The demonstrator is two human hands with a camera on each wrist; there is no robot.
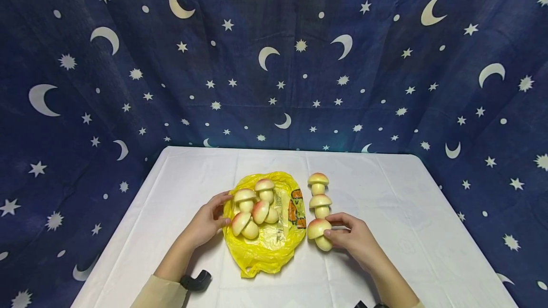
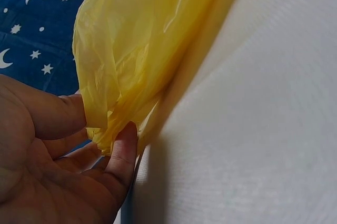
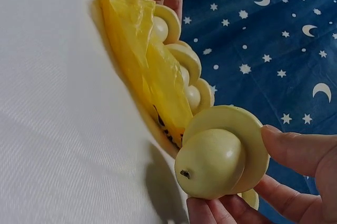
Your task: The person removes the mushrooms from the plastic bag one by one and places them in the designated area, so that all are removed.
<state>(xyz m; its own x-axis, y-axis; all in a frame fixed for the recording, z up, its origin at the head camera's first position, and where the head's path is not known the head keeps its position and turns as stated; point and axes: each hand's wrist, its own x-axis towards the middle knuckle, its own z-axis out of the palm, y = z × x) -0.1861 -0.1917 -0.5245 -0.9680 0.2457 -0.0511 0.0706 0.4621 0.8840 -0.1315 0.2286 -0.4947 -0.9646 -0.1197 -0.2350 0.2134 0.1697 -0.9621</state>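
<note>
My right hand (image 1: pixel 350 237) holds a toy mushroom (image 1: pixel 318 233) between thumb and fingers, beside the bag's right edge. The mushroom (image 3: pixel 213 150) has a cream stem and a pale cap that blushes red on top. Over on the left, my left hand (image 1: pixel 209 222) pinches the rim of a yellow plastic bag (image 1: pixel 261 260); the left wrist view shows thumb and fingertips at the gathered film (image 2: pixel 113 124). Inside the opened bag lie several more mushrooms (image 1: pixel 265 189), grouped toward its left side. Two others, a far mushroom (image 1: pixel 318 182) and a nearer mushroom (image 1: pixel 320 205), line up beyond the held one.
A white cloth covers the table (image 1: pixel 385 194). Behind and around it hangs a dark blue curtain (image 1: pixel 239 61) with moons and stars. Black straps sit at both wrists, the left wrist strap (image 1: pixel 197 281) showing fully. A printed picture (image 1: pixel 297 209) marks the bag's right side.
</note>
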